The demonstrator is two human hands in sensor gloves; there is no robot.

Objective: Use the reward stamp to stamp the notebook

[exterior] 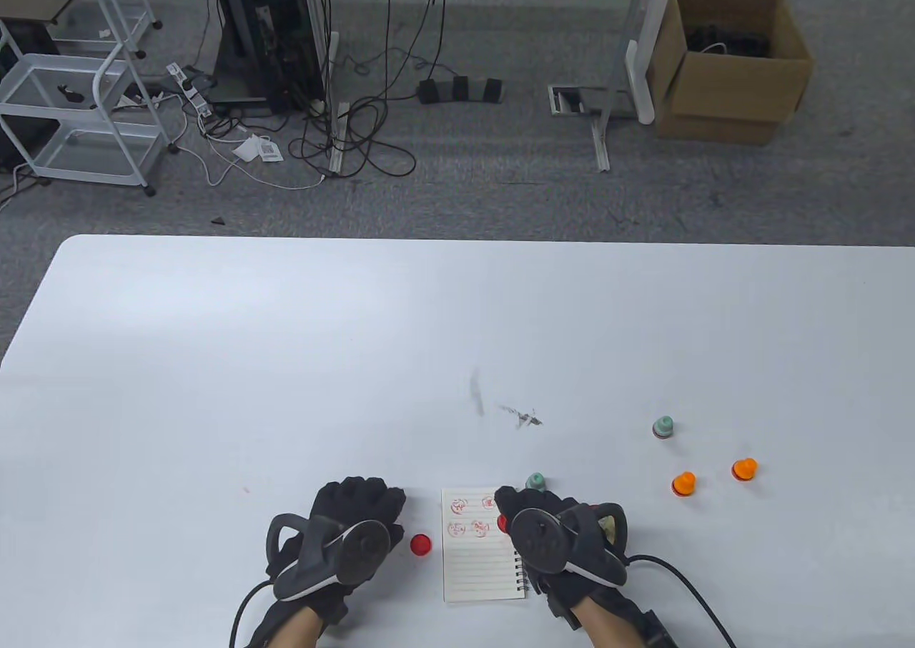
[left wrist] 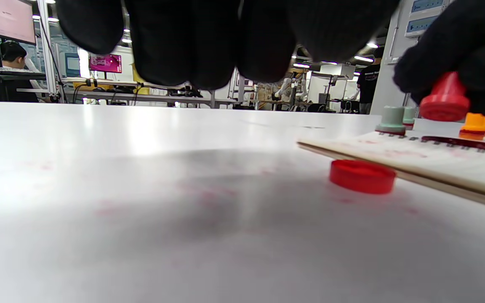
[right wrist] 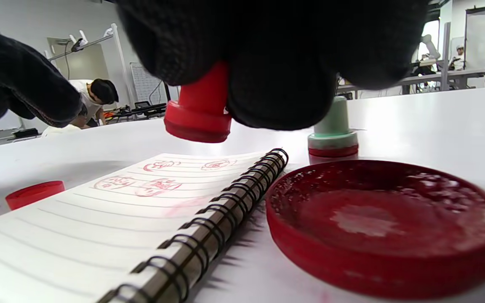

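While your right hand (exterior: 550, 533) grips the red stamp (right wrist: 198, 113) by its stem, the stamp hangs clear of the spiral notebook (exterior: 480, 544), just above the page's far right corner, so you're likely between presses. Four red imprints (right wrist: 158, 176) already sit on the top lines there. The notebook lies at the table's (exterior: 286, 355) near edge between both hands, binding on the right. A red ink pad (right wrist: 387, 223) sits just beside that binding, probably kept close for re-inking. A red cap (exterior: 421, 544) lies left of the notebook, off the stamp by the look of it. Your left hand (exterior: 343, 533) rests on the table near the cap, fingers curled, holding nothing I can see. A green stamp (exterior: 535, 482) stands beyond the notebook; another green one (exterior: 663, 427) and two orange stamps (exterior: 684, 484) sit toward the right edge. The stamp face is hidden, and the imprint designs are too small to read.
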